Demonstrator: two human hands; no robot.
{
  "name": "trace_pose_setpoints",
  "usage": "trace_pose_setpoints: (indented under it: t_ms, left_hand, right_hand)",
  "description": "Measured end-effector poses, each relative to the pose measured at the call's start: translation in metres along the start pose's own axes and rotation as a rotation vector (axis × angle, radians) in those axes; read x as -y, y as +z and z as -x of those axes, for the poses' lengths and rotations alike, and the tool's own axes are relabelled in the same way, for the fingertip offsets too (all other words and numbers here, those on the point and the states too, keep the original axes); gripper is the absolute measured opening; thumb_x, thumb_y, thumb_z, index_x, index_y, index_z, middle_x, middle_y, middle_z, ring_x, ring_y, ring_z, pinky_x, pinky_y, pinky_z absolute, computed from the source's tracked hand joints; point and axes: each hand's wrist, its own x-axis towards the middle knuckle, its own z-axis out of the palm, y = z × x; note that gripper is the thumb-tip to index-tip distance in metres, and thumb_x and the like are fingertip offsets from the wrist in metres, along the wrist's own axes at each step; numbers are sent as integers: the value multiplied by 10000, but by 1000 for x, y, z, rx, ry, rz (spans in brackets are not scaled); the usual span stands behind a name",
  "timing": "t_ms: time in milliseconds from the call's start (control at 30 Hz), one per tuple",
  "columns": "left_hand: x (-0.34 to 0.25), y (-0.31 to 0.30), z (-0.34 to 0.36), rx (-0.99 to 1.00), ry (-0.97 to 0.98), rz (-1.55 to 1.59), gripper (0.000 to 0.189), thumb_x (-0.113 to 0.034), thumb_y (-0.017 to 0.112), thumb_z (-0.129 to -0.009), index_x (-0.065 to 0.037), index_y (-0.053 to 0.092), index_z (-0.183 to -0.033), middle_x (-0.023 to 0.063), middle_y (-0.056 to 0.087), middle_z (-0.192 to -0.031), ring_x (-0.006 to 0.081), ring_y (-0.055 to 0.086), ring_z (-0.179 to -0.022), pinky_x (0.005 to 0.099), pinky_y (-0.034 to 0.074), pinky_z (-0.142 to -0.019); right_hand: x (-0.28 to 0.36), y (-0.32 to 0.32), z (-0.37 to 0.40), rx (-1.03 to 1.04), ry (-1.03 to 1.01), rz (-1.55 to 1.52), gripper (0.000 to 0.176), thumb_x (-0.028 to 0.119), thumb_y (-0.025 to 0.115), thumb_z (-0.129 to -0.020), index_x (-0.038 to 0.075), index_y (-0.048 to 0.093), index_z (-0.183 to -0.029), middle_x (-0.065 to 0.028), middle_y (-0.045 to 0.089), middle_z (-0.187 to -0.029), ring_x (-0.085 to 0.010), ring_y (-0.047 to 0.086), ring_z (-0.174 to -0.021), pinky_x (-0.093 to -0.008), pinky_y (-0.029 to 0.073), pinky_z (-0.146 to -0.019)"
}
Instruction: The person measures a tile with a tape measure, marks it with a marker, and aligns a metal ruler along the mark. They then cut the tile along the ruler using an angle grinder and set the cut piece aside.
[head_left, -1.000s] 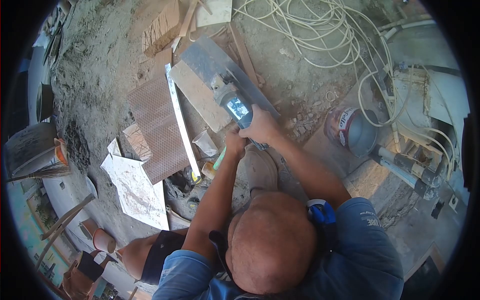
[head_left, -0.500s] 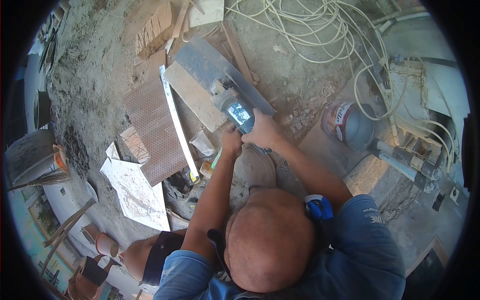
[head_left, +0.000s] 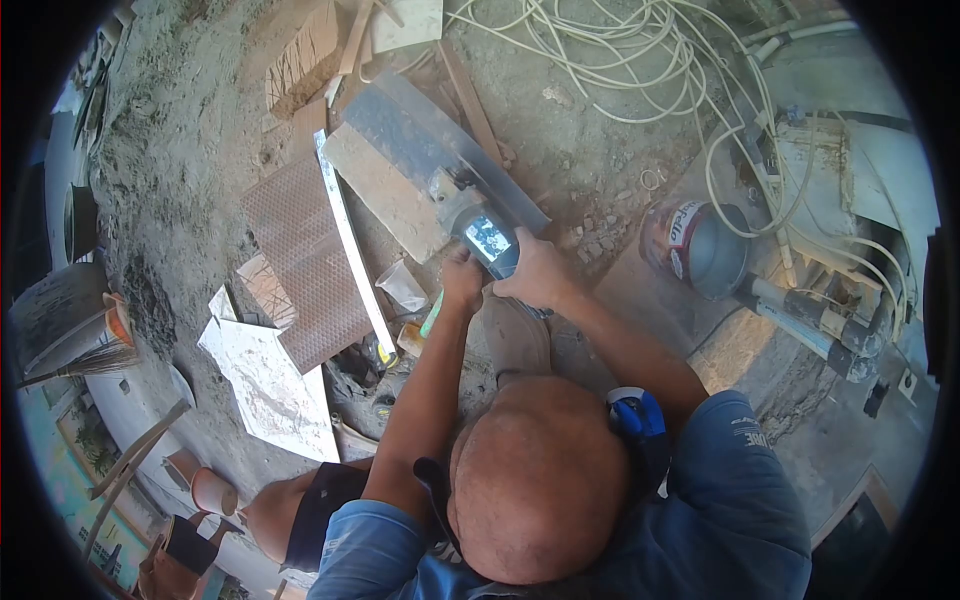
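An angle grinder [head_left: 487, 240] with a blue-grey body lies across the lower right of a dark grey sheet [head_left: 400, 120]. My right hand [head_left: 540, 272] is wrapped round its rear body. Close to the grinder's left side, my left hand [head_left: 462, 278] is closed, apparently on its side handle, which is mostly hidden. The grinder's head meets the sheet, but its disc cannot be made out clearly. Under the sheet is a pale, dusty slab [head_left: 385, 190]. Just below the hands, a shoe [head_left: 515, 335] rests on the ground.
Left of the slab lie a white metal strip [head_left: 350, 235], a patterned brown tile [head_left: 300, 260] and a white board [head_left: 270, 385]. A plastic cup [head_left: 402, 286] stands near my left hand. To the right are a paint bucket [head_left: 715, 250], pipes [head_left: 820, 325] and coiled cable [head_left: 640, 60].
The grinder and my right hand have shifted slightly down and to the right. My left hand stays almost in place. The sheet and slab show hardly any movement.
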Motion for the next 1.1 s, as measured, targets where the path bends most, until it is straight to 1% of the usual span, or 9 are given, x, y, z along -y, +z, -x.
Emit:
trace_pose_setpoints:
  t_ms: [433, 533, 600, 667, 733, 867, 933, 1067, 1100]
  left_hand:
    - [1, 0, -1, -27, 14, -73, 161, -45, 514, -985, 29, 634, -1063, 107, 698, -989, 200, 704, -836, 352, 614, -714]
    - [2, 0, -2, -38, 5, -64, 172, -28, 494, -981, 33, 634, -1058, 117, 698, -977, 206, 705, -815, 353, 616, -703]
    - [2, 0, -3, -42, 2, -62, 181, -17, 481, -976, 34, 635, -1058, 121, 698, -973, 210, 706, -803, 356, 618, -699]
    - [3, -1, -4, -46, 0, -59, 191, -5, 469, -971, 34, 635, -1058, 126, 698, -969, 213, 708, -790, 360, 620, -696]
    - [2, -1, -3, -20, -15, -34, 223, 43, 505, -924, 9, 653, -1087, 112, 712, -1005, 219, 718, -852, 373, 608, -782]
    - [-1, 2, 0, -1, -10, -13, 244, 51, 498, -920, 0, 654, -1100, 111, 712, -1016, 216, 718, -852, 370, 605, -780]
    - [-4, 7, 4, -26, 12, -30, 291, 85, 423, -905, 14, 639, -1087, 123, 702, -996, 212, 712, -810, 365, 624, -725]
    - [-5, 6, 4, -9, 18, -26, 248, 35, 466, -937, 1, 636, -1114, 119, 705, -1004, 205, 711, -828, 353, 618, -724]
    - [-4, 5, 3, -5, 11, -30, 225, -2, 499, -950, -7, 637, -1127, 109, 707, -1002, 196, 710, -828, 348, 614, -718]
  right_hand:
    - [-9, -2, 14, -6, 12, 13, 941, 267, 792, -618, -106, 400, -1387, -294, 650, -1121, -382, 657, -1048, -414, 528, -904]
    - [-8, -5, 19, 28, 38, 17, 946, 272, 787, -618, -106, 395, -1392, -296, 647, -1126, -385, 652, -1057, -417, 521, -918]
    - [-12, -3, 21, 18, 45, 23, 877, 266, 776, -621, -57, 429, -1359, -264, 654, -1135, -389, 644, -1080, -442, 515, -935]
    - [-14, -3, 22, 15, 41, 32, 871, 266, 779, -622, -56, 432, -1353, -263, 655, -1130, -389, 644, -1078, -444, 514, -935]
    - [-15, -3, 24, 14, 36, 41, 864, 266, 781, -622, -55, 435, -1346, -263, 657, -1126, -390, 644, -1077, -446, 513, -934]
    - [-21, -3, 27, 38, 52, 49, 846, 272, 785, -630, -51, 439, -1331, -266, 656, -1116, -399, 642, -1076, -454, 510, -936]
    - [-24, -1, 28, 53, 56, 53, 840, 273, 785, -632, -50, 440, -1327, -269, 656, -1114, -402, 639, -1078, -455, 509, -936]
    - [-32, 4, 32, 21, 54, 57, 848, 280, 788, -634, -51, 437, -1331, -271, 657, -1107, -410, 634, -1082, -459, 505, -940]
    - [-33, 4, 33, 1, 50, 62, 859, 282, 789, -633, -52, 432, -1339, -272, 657, -1109, -412, 633, -1081, -460, 503, -942]
